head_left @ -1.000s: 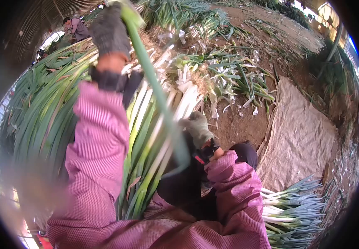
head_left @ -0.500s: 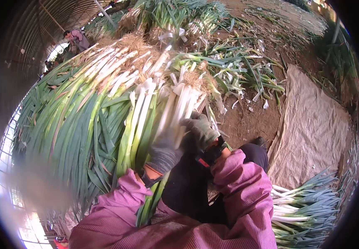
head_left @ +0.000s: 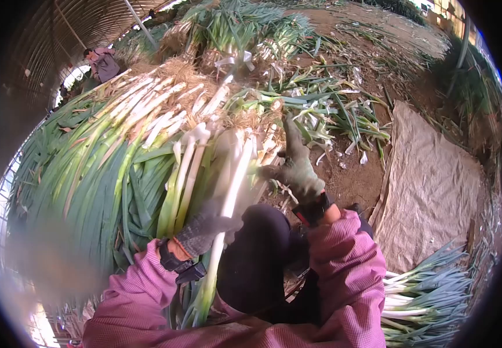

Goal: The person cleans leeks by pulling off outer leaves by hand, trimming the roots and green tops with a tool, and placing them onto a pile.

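Note:
My left hand (head_left: pixel 202 229), in a grey knit glove, is closed round the lower stem of a long green onion (head_left: pixel 233 185). Its white shank slants up and away, and its green leaves hang toward my lap. Slightly blurred, my gloved right hand (head_left: pixel 298 171) is to the right of that stalk, with fingers and thumb spread and nothing visible in them. Beside my left hand, several whitish peeled-looking stalks (head_left: pixel 188 156) lie on a large heap of green onions (head_left: pixel 94 151), roots pointing away from me.
Leafy peelings (head_left: pixel 344 107) litter the soil beyond my right hand. A beige cloth (head_left: pixel 430 185) covers ground at right, with cleaned green onions (head_left: pixel 425 296) below it. Tied bundles (head_left: pixel 245 29) stand at the back. Another person (head_left: pixel 103 64) bends at far left.
One green onion now stands apart in my left hand, which has shifted slightly left. My right hand has moved away from the stalks, its fingers spreading outward.

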Demonstrator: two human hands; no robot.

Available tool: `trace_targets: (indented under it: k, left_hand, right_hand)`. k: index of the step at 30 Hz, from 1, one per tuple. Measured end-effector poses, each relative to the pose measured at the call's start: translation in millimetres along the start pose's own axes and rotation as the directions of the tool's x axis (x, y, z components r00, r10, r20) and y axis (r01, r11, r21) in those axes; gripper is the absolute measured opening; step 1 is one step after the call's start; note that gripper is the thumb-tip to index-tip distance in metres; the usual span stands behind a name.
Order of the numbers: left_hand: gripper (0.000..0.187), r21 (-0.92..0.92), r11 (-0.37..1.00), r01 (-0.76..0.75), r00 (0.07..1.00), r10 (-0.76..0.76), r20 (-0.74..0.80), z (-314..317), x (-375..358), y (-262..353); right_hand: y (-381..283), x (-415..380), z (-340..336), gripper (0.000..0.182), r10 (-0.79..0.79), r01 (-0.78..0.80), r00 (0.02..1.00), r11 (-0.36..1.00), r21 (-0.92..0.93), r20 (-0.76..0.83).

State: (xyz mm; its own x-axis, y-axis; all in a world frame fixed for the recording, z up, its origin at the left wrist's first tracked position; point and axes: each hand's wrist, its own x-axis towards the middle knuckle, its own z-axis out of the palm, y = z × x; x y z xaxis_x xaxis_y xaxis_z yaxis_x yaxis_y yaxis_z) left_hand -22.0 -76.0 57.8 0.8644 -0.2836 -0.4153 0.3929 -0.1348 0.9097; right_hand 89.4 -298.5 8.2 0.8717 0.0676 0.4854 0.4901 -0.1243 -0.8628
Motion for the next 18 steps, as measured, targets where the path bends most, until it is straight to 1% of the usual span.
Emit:
trace_targets:
  k: [1,3,4,7,8,10,12,14,15,16,17,18]
  left_hand:
    - [0.048,-0.057,0.998,0.012,0.999,-0.01,0.037,1,-3,-2]
    - [0.049,-0.161,0.986,0.039,0.994,-0.022,0.105,0,-9,-2]
    - [0.049,-0.143,0.988,0.051,0.992,-0.033,0.124,0,-9,0]
    - [0.048,-0.171,0.983,0.073,0.987,-0.047,0.151,-3,-9,5]
    - [0.048,-0.18,0.981,0.07,0.988,-0.043,0.15,-4,-9,7]
    - [0.047,-0.195,0.978,0.079,0.984,-0.045,0.171,-6,-2,3]
    - [0.047,-0.208,0.974,0.091,0.983,-0.054,0.176,-3,6,1]
    - [0.047,-0.218,0.968,0.122,0.983,-0.087,0.162,2,13,-1]
    - [0.047,-0.231,0.97,0.078,0.986,-0.042,0.159,0,14,-1]
    - [0.047,-0.245,0.969,0.036,0.988,0.002,0.155,-1,16,-1]
    - [0.046,-0.259,0.966,-0.007,0.988,0.047,0.15,-2,17,-1]
    - [0.047,-0.274,0.961,0.044,0.986,0.003,0.168,-5,17,0]
  right_hand:
    - [2,7,1,0.118,0.048,-0.058,0.995,0.992,0.112,0.089]
    - [5,22,4,0.12,0.143,-0.221,0.954,0.929,0.297,0.263]
    - [14,29,9,0.118,0.073,-0.185,0.949,0.917,0.354,0.308]
    - [10,37,8,0.105,0.064,-0.2,0.892,0.944,0.262,0.448]
    - [21,38,13,0.103,0.041,-0.213,0.875,0.927,0.309,0.483]
    - [33,31,29,0.085,0.03,-0.285,0.894,0.808,0.516,0.446]
    - [37,32,33,0.079,0.031,-0.415,0.841,0.677,0.608,0.54]
    - [51,30,42,0.067,0.028,-0.424,0.835,0.668,0.611,0.549]
    - [54,30,46,0.06,0.027,-0.429,0.833,0.664,0.613,0.553]
    - [54,24,54,0.061,0.006,-0.368,0.856,0.711,0.599,0.517]
    - [53,19,55,0.068,0.034,-0.381,0.843,0.742,0.552,0.537]
    - [49,15,56,0.076,0.061,-0.393,0.829,0.77,0.502,0.555]
